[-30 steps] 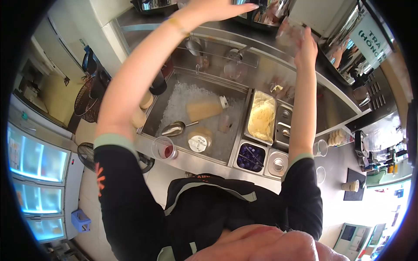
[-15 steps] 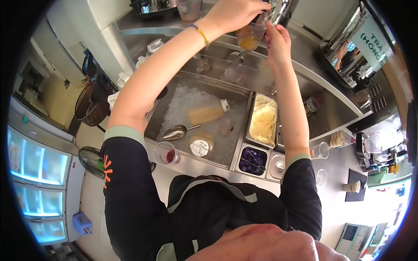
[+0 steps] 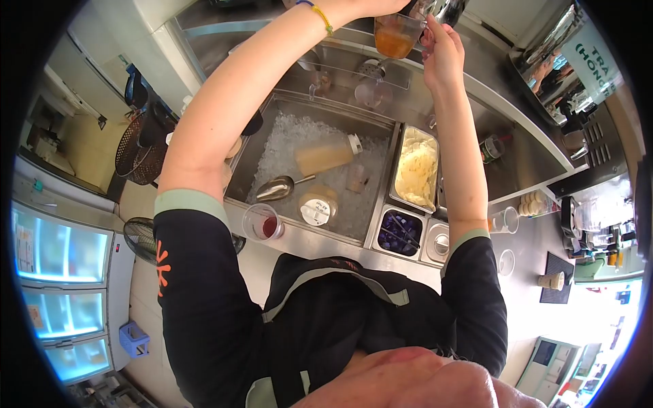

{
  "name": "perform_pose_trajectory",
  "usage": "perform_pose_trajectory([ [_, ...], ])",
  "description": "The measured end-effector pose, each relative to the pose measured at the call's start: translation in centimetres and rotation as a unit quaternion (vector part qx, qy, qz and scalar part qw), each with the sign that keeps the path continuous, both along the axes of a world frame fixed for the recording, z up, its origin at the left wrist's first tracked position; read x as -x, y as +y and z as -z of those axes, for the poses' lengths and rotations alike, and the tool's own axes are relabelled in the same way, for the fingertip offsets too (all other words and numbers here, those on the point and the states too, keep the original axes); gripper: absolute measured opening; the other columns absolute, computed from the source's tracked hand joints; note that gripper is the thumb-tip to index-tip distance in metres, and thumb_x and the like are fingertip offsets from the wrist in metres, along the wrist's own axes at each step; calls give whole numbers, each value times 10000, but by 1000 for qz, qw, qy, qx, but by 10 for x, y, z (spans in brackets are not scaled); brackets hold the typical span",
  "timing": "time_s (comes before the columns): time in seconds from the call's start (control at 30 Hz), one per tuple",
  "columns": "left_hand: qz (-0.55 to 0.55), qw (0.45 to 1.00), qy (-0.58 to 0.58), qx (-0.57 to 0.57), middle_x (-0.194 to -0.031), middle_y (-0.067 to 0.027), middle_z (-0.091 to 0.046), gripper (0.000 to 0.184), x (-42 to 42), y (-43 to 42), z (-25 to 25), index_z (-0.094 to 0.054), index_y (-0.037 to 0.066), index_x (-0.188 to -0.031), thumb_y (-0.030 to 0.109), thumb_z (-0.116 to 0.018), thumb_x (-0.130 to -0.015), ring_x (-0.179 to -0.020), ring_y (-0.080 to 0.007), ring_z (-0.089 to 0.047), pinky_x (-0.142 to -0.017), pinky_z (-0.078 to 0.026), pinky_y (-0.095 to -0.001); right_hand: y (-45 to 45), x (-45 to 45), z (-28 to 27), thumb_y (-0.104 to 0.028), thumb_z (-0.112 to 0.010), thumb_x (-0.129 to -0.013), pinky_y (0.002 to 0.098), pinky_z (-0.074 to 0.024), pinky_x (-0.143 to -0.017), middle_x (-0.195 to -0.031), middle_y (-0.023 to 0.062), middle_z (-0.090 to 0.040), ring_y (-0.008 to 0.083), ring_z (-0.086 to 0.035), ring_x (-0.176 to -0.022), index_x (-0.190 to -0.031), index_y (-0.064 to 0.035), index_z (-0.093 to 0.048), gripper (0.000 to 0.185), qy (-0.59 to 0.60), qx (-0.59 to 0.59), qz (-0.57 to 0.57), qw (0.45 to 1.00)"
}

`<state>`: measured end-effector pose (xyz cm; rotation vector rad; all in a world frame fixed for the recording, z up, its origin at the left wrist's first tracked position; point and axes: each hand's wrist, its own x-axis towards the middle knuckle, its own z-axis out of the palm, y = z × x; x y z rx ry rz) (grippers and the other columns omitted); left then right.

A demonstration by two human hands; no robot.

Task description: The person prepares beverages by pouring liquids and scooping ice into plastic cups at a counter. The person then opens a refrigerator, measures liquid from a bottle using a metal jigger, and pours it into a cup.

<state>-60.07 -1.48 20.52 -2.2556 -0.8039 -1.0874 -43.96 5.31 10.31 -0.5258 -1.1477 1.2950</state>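
Note:
At the top of the head view, my right hand [image 3: 443, 51] is closed on the handle of a clear measuring cup [image 3: 397, 38] with amber liquid in it. My left hand [image 3: 381, 5] is at the frame's top edge, just above the cup and beside a shiny metal dispenser [image 3: 445, 12]; its fingers are mostly cut off. Below lies an ice bin [image 3: 279, 146] with a bottle of pale liquid [image 3: 325, 156], a white-lidded container [image 3: 316, 209] and a metal scoop [image 3: 275, 188]. On the bin's front ledge stands a clear cup [image 3: 261, 222] with red contents.
Right of the ice are a tray of yellow cream [image 3: 416, 168], a tray of dark purple cubes [image 3: 398, 232] and a lidded metal pot [image 3: 439, 245]. Clear cups [image 3: 504, 220] stand farther right. A black basket [image 3: 139, 151] and a fan [image 3: 139, 238] are at the left.
My right hand came in from the right to the dispenser with the measuring cup, which now holds more amber liquid. My left hand moved down to it, then up slightly toward the frame's edge.

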Motion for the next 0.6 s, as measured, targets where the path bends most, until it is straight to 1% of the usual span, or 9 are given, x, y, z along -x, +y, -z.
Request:
perform_pose_trajectory([
  [0.1, -4, 1000, -8, 4, -861, -185, -679, 199, -1, -2, 1, -714, 31, -953, 55, -608, -787, -746, -350, -660, -713, -535, -403, -5, -1, -1, -216, -595, -913, 261, -305, -630, -727, -64, -577, 50, -498, -668, -805, -167, -503, 150, 45, 53, -22, 997],
  [0.2, -7, 1000, -22, 11, -870, -189, -679, 207, -3, -2, 3, -714, 29, -960, 44, -598, -790, -751, -350, -664, -721, -538, -400, -5, -2, 1, -209, -555, -921, 275, -317, -670, -765, -48, -599, 60, -509, -688, -846, -153, -521, 99, 36, 24, -30, 999],
  [0.37, -5, 999, -32, 12, -874, -194, -678, 219, -6, -4, 5, -711, 23, -973, 29, -586, -794, -752, -352, -664, -720, -539, -398, -3, -4, 7, -176, -566, -918, 254, -336, -659, -776, -45, -607, 49, -524, -688, -870, -153, -510, 77, 51, 24, -32, 998],
  [0.6, -14, 1000, -12, 6, -882, -189, -677, 192, -2, -2, 3, -706, 21, -977, 66, -607, -818, -753, -354, -657, -710, -529, -402, -23, 0, 0, -146, -591, -908, 239, -350, -644, -779, -37, -621, 40, -532, -679, -862, -162, -499, 104, 68, 8, -20, 997],
])
